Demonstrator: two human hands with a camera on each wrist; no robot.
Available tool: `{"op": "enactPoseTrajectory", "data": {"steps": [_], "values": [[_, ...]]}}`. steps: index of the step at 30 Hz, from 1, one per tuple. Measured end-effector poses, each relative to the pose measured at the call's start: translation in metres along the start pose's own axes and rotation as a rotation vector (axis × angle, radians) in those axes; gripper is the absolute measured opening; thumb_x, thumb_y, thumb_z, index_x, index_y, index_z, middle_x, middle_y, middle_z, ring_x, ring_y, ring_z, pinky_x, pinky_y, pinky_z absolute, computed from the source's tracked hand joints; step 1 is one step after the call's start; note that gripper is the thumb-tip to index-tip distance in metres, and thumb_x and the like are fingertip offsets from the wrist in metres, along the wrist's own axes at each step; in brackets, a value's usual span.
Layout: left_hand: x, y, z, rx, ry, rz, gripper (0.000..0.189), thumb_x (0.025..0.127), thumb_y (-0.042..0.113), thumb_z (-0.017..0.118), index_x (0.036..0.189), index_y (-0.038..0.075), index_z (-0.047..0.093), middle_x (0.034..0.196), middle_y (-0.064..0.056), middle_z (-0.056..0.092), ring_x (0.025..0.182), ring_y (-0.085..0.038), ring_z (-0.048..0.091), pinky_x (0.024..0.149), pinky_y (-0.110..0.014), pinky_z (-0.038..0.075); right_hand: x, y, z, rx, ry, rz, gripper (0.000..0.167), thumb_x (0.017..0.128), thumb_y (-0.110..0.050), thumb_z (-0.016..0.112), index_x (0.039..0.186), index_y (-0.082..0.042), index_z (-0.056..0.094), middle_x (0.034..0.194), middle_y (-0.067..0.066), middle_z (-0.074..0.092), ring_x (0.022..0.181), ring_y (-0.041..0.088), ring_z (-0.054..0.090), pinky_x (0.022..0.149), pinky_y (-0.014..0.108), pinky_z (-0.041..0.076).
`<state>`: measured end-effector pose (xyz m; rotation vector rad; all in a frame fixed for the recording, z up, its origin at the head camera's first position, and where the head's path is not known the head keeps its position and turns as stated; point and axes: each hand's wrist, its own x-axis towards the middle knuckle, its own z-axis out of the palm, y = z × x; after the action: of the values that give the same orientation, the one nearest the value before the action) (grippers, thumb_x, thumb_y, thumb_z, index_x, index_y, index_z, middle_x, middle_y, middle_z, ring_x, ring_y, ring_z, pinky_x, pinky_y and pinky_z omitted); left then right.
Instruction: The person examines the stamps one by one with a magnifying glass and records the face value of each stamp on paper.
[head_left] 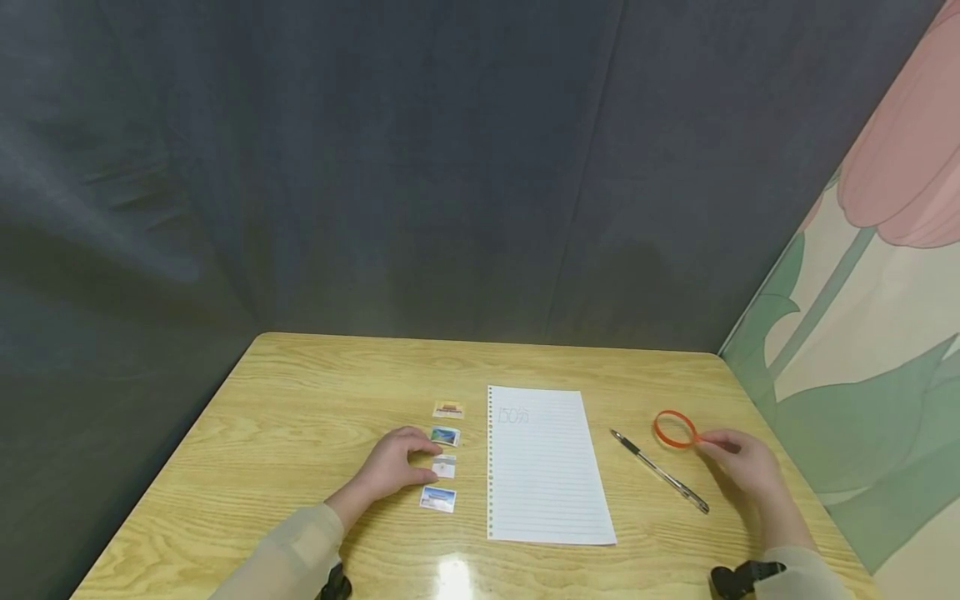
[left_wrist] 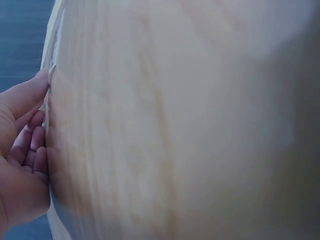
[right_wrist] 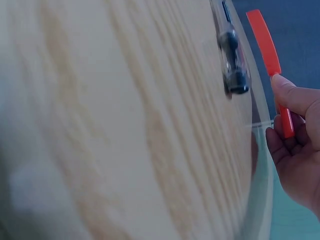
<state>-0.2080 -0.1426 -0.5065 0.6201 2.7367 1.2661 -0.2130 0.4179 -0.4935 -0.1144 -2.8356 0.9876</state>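
Four small stamps lie in a column left of centre. My left hand [head_left: 396, 463] has thumb and index fingertip at the upper and lower left corners of a pale stamp [head_left: 444, 467], gripping its edges. Above that are a green-blue stamp [head_left: 446, 436] and a yellowish stamp [head_left: 448, 409]; below is a blue-and-white stamp [head_left: 438, 499]. At the right, my right hand [head_left: 742, 462] pinches the handle of an orange-red magnifying glass [right_wrist: 265, 42] between thumb and fingers, its round rim pointing left above the table.
Lined paper [head_left: 547, 483] with punched holes and handwriting at the top lies mid-table. Between it and my right hand a clear pen [head_left: 660, 472] with dark grip lies slantwise. A dark curtain [head_left: 450, 183] hangs behind the wooden table [head_left: 322, 392]; a flowered wall [head_left: 855, 375] borders the right.
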Motion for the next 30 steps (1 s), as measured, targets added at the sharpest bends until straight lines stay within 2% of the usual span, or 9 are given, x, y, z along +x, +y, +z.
{"op": "enactPoseTrajectory", "data": {"steps": [5, 10, 21, 25, 30], "values": [[0.001, 0.001, -0.003, -0.025, -0.024, -0.027, 0.033, 0.079, 0.017, 0.084, 0.111, 0.01, 0.075, 0.115, -0.003, 0.063, 0.109, -0.029, 0.057, 0.095, -0.049, 0.049, -0.001, 0.006, -0.002, -0.005, 0.003, 0.019, 0.034, 0.094, -0.029, 0.07, 0.104, 0.003, 0.072, 0.105, 0.021, 0.07, 0.088, 0.011, 0.058, 0.08, 0.037, 0.045], [0.001, 0.004, -0.004, -0.013, -0.037, -0.055, 0.033, 0.079, 0.016, 0.084, 0.111, 0.012, 0.075, 0.117, -0.003, 0.062, 0.11, -0.029, 0.057, 0.096, -0.049, 0.049, -0.001, 0.013, -0.003, -0.017, 0.017, 0.029, 0.033, 0.094, -0.028, 0.07, 0.103, 0.004, 0.072, 0.101, 0.019, 0.071, 0.087, 0.013, 0.059, 0.079, 0.036, 0.044], [0.004, 0.004, -0.006, -0.033, -0.054, -0.067, 0.032, 0.079, 0.014, 0.084, 0.109, 0.012, 0.076, 0.114, -0.002, 0.062, 0.109, -0.029, 0.057, 0.095, -0.049, 0.048, 0.001, 0.021, -0.001, -0.04, 0.022, 0.048, 0.03, 0.094, -0.025, 0.069, 0.099, 0.004, 0.072, 0.1, 0.022, 0.07, 0.09, 0.031, 0.062, 0.079, 0.042, 0.045], [0.004, 0.004, -0.006, -0.048, -0.06, -0.08, 0.032, 0.079, 0.012, 0.084, 0.111, 0.012, 0.075, 0.117, -0.003, 0.062, 0.111, -0.03, 0.056, 0.096, -0.049, 0.049, 0.001, 0.021, 0.0, -0.04, 0.031, 0.042, 0.028, 0.095, -0.023, 0.068, 0.099, 0.004, 0.072, 0.102, 0.024, 0.069, 0.096, 0.041, 0.06, 0.083, 0.051, 0.045], [0.003, 0.004, -0.006, -0.053, -0.063, -0.083, 0.032, 0.08, 0.012, 0.083, 0.111, 0.012, 0.075, 0.118, -0.003, 0.061, 0.112, -0.03, 0.056, 0.096, -0.049, 0.049, 0.001, 0.024, 0.002, -0.037, 0.047, 0.026, 0.026, 0.095, -0.021, 0.067, 0.098, 0.004, 0.072, 0.102, 0.025, 0.069, 0.098, 0.043, 0.059, 0.085, 0.056, 0.044]]}}
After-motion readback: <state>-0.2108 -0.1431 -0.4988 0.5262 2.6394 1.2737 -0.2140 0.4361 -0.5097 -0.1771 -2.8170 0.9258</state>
